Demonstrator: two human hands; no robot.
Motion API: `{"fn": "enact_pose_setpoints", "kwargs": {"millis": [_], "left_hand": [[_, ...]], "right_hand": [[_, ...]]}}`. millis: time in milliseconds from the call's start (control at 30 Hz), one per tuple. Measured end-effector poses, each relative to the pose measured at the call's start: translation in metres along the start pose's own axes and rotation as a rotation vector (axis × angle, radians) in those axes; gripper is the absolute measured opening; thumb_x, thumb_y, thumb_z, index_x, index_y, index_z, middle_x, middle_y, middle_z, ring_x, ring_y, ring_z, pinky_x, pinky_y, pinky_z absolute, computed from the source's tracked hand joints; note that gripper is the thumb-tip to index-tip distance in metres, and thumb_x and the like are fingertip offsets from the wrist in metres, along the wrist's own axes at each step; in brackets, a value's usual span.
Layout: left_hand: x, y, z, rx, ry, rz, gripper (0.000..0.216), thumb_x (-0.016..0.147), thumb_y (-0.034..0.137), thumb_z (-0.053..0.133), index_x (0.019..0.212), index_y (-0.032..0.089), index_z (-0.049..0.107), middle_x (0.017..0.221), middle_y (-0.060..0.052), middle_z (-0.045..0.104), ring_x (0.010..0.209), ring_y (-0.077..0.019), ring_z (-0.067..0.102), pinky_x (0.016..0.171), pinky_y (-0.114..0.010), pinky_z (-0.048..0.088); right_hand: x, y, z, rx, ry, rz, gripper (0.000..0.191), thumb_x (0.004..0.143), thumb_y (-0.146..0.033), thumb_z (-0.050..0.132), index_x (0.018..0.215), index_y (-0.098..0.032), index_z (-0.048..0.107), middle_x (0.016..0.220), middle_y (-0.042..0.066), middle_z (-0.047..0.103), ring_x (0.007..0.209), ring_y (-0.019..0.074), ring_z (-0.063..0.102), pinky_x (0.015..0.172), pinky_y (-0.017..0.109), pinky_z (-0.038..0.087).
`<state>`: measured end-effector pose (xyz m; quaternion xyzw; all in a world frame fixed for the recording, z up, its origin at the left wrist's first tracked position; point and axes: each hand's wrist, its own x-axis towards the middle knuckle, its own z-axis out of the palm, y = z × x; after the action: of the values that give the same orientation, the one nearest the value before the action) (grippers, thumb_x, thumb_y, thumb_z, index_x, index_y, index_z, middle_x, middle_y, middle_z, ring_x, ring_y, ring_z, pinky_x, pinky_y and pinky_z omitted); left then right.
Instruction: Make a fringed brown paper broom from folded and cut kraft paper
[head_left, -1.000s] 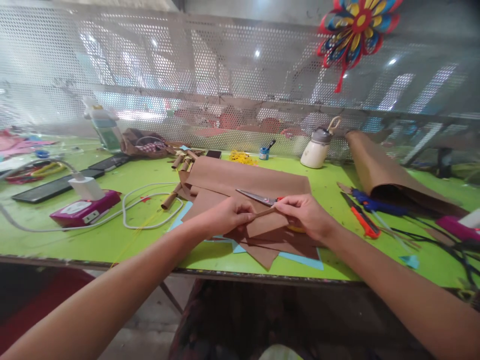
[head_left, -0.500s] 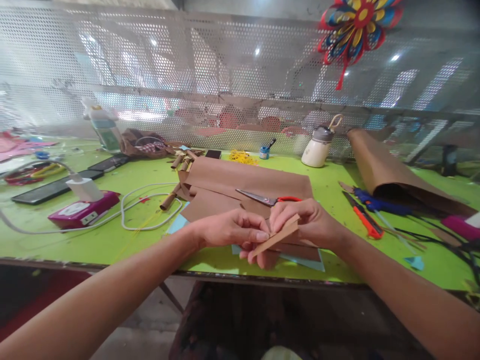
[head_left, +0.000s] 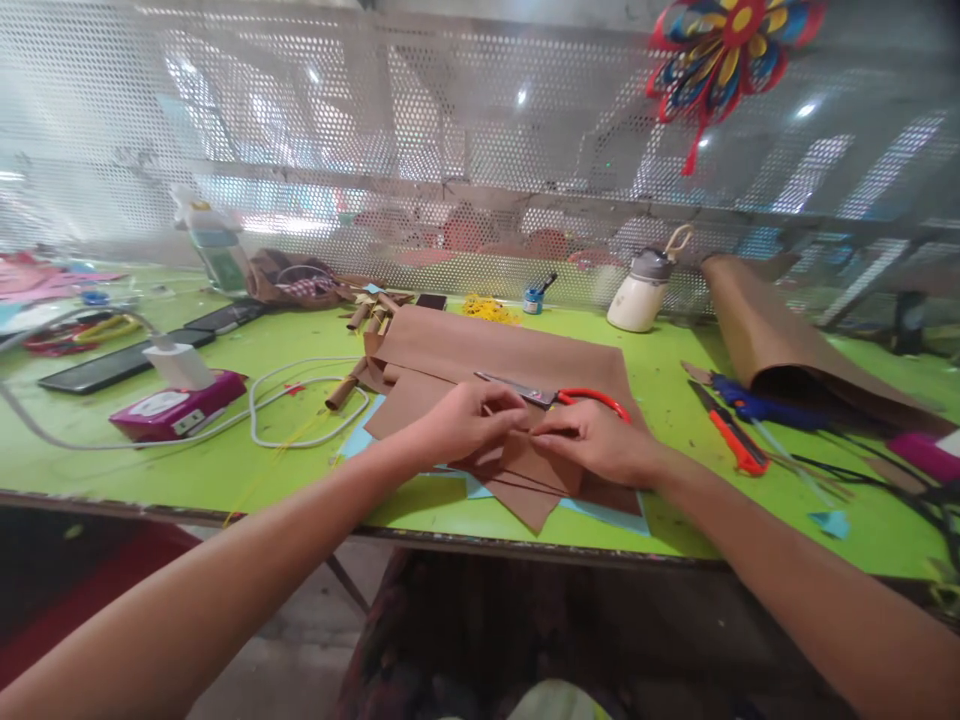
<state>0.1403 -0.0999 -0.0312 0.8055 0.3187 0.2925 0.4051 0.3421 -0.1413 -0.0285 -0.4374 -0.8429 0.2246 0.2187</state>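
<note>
My left hand and my right hand are close together over the front of the green table, fingers pinched. A small brown paper piece hangs from their fingertips, its flat side facing me. How the left fingertips meet it is partly hidden. Just under it, another piece of brown paper points its corner towards the table edge. Scissors with orange handles lie behind my hands, on a larger folded brown paper sheet.
Rolled paper tubes, a white cable and a purple power socket are on the left. To the right lie an orange utility knife, a blue glue gun and a big paper roll. A white bottle stands behind.
The paper piece has turned from nearly edge-on to flat side towards me. My left hand has lifted slightly, and my right hand has lowered, uncovering the scissors' handles.
</note>
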Motion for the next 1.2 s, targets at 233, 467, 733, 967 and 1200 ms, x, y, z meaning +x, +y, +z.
{"fn": "enact_pose_setpoints", "kwargs": {"millis": [233,467,733,967,1200], "left_hand": [[-0.004,-0.006,0.002,0.453,-0.176,0.062,0.022,0.076,0.029,0.053,0.073,0.013,0.067,0.058,0.002,0.056,0.055,-0.0086,0.046,0.05,-0.019,0.028],[-0.004,-0.003,0.001,0.567,-0.179,0.077,0.019,0.075,0.025,0.053,0.07,0.014,0.067,0.063,-0.001,0.06,0.056,-0.0097,0.047,0.051,-0.02,0.029],[-0.008,-0.001,0.004,0.698,-0.15,0.144,0.016,0.074,0.018,0.049,0.073,0.016,0.065,0.068,-0.002,0.062,0.055,-0.0098,0.048,0.051,-0.02,0.029],[-0.01,0.002,-0.001,0.801,-0.186,0.157,0.017,0.073,0.015,0.048,0.073,0.018,0.065,0.064,-0.002,0.061,0.054,-0.0111,0.049,0.05,-0.021,0.029],[-0.014,0.013,-0.001,0.901,-0.216,0.239,0.011,0.073,0.016,0.05,0.07,0.016,0.061,0.069,-0.004,0.058,0.06,-0.0127,0.051,0.053,-0.022,0.032]], "right_hand": [[0.003,0.007,0.014,-0.182,0.117,-0.201,0.013,0.082,-0.024,0.055,0.079,-0.016,0.065,0.075,0.004,0.064,0.069,0.0142,0.055,0.065,0.027,0.042],[0.001,0.013,0.016,-0.238,0.114,-0.314,0.013,0.083,-0.018,0.054,0.081,-0.016,0.066,0.075,0.004,0.058,0.072,0.0139,0.051,0.064,0.026,0.04],[-0.002,0.003,0.013,-0.424,0.064,-0.349,0.019,0.084,-0.013,0.048,0.074,-0.014,0.064,0.071,0.005,0.055,0.071,0.0148,0.048,0.064,0.027,0.036],[-0.007,0.003,0.006,-0.485,0.0,-0.322,0.014,0.082,-0.011,0.049,0.074,-0.015,0.061,0.076,0.005,0.054,0.073,0.0151,0.048,0.065,0.027,0.037],[-0.012,0.005,0.003,-0.571,-0.048,-0.315,0.01,0.081,-0.017,0.052,0.073,-0.016,0.057,0.077,0.005,0.054,0.075,0.0167,0.047,0.066,0.028,0.036]]}}
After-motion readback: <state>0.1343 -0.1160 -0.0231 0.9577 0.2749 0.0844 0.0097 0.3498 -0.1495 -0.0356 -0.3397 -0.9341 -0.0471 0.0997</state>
